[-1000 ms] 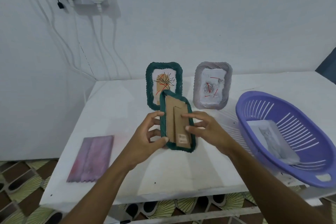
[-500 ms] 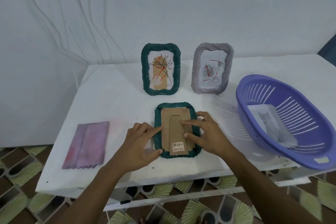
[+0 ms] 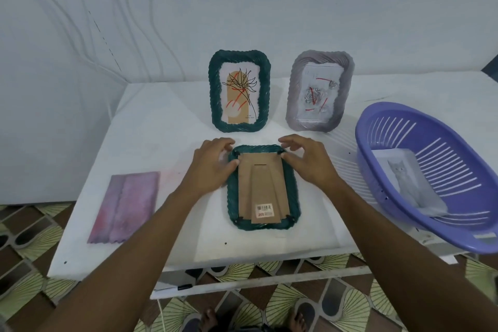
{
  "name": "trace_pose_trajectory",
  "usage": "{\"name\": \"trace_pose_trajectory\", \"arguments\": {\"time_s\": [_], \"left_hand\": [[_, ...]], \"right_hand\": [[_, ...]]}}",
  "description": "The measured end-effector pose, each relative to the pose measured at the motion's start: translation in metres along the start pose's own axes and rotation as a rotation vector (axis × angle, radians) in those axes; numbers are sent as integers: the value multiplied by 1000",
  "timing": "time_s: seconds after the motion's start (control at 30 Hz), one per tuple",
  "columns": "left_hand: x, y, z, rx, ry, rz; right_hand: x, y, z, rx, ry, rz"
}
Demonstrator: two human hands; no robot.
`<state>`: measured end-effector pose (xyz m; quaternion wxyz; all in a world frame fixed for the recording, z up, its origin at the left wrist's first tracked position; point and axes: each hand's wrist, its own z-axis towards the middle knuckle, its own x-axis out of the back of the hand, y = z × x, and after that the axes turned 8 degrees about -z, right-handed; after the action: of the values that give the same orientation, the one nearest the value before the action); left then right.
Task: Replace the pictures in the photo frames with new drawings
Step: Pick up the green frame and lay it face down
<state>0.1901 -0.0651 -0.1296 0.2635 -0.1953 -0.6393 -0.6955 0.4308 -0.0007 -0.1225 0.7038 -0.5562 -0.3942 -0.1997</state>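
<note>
Clamping top corners of face-down green frame (image 3: pixel 262 186), left hand (image 3: pixel 211 167) and right hand (image 3: pixel 308 166) fingers (image 3: pixel 289 141).

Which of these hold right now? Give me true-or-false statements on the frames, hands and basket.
The face-down green frame lies flat on the table. True.
Both hands are at its barcode end. False: the left hand and right hand are at its far corners.
The purple basket is empty. False: it holds a cat drawing.
The standing green frame and grey frame are upright behind it. True.
The pink sheet lies right of the frames. False: it lies left.
</note>
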Motion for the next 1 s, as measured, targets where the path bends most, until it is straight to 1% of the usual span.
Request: {"name": "trace_pose_trajectory", "arguments": {"time_s": [0.13, 0.3, 0.47, 0.63, 0.83, 1.0], "left_hand": [[-7, -2, 16, -56, 34, -14], [-11, -7, 21, -41, 88, -111], [-16, -10, 26, -24, 136, -93], [-17, -11, 27, -20, 137, -96], [-17, -10, 28, 37, 165, -117], [-13, -1, 13, 112, 147, -158]], "right_hand": [[-4, 2, 12, 1, 10, 48], [-13, 5, 15, -36, 70, 88], [-19, 9, 20, -29, 98, 79], [-21, 10, 21, -18, 113, 85], [-20, 7, 22, -32, 112, 117], [-14, 5, 8, -38, 95, 118]]}}
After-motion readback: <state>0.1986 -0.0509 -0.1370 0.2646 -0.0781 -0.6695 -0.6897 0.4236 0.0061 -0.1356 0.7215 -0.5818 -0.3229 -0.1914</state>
